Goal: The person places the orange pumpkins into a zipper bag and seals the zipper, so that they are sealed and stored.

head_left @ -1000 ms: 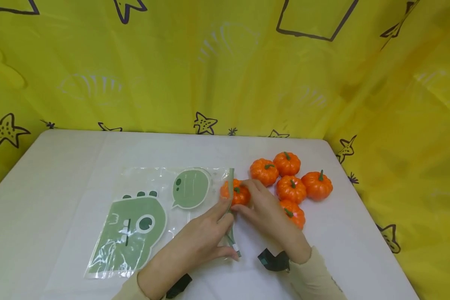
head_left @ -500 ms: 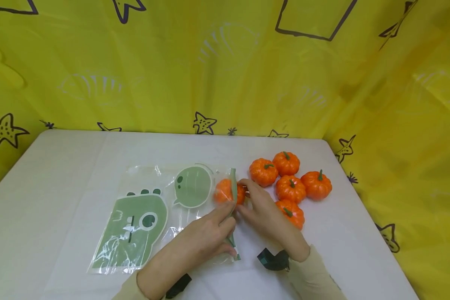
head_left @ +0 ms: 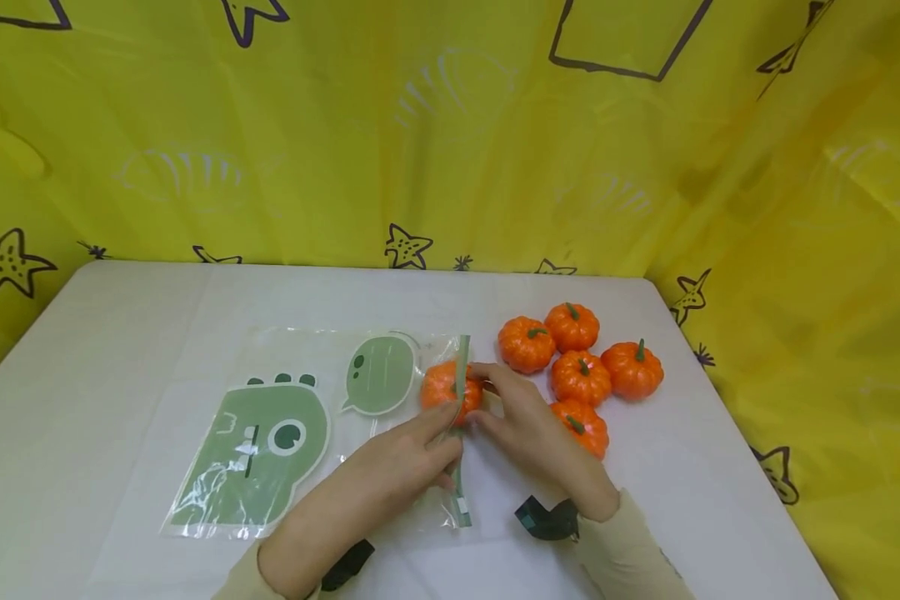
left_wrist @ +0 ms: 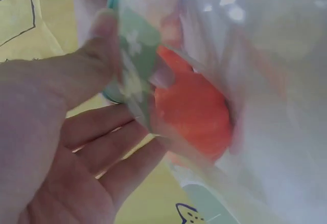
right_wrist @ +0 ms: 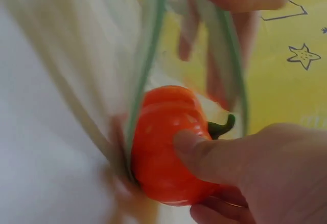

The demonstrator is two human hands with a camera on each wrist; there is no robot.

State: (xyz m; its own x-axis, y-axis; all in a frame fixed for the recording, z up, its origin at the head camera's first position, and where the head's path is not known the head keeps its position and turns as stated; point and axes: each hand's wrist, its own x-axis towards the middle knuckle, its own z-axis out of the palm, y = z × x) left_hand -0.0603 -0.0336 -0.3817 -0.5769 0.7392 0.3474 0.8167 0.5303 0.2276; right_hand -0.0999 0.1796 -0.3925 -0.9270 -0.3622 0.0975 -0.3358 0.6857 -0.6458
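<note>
A clear zip bag (head_left: pixel 262 433) with green cartoon prints lies flat on the table, its green-edged mouth facing right. My left hand (head_left: pixel 401 458) holds the bag's mouth, thumb and fingers at the edge of the plastic in the left wrist view. In my right hand (head_left: pixel 528 429) is a small orange toy pumpkin (right_wrist: pixel 163 147) with a green stem, gripped by thumb and fingers. This pumpkin sits in the mouth, most of it showing through the plastic in the head view. The right wrist view has the two green edges (right_wrist: pixel 150 55) spread apart around it.
Several more toy pumpkins (head_left: pixel 582 377) cluster on the white table (head_left: pixel 690 500), right of the bag and just beyond my right hand. A yellow curtain (head_left: pixel 307 125) with drawn starfish hangs behind the table and along its right side.
The pumpkin has moved left through the bag's mouth, with my right hand following it. My left hand has shifted slightly left at the edge. The other pumpkins stay put.
</note>
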